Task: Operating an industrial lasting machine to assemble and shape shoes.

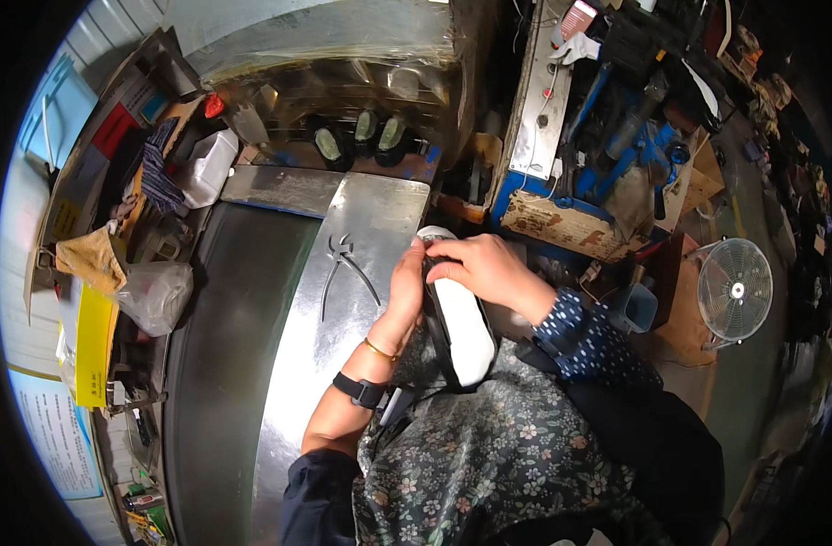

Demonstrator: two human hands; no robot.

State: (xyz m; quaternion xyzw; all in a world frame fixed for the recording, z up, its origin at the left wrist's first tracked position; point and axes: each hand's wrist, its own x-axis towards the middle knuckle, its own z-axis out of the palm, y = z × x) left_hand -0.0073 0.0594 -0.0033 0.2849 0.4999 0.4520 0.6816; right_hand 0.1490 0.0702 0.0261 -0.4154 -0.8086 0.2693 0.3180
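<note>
Dk apron (498, 455) w/ sm. pale flowers, 5 o'clock. R sleeve (584, 341) navy w/ wht dots, 4 o'clock; plain dk L sleeve (320, 491), thin gold bangle (378, 352) & blk strap (358, 389), all 7 o'clock.

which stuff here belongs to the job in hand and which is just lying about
Seem part of the job:
- white-soled shoe, held by the left hand and right hand
- pincers on the metal tabletop, probably a tool for it

Seem just lying about:
- tan cloth
- clear plastic bag
- yellow box
- round fan
</note>
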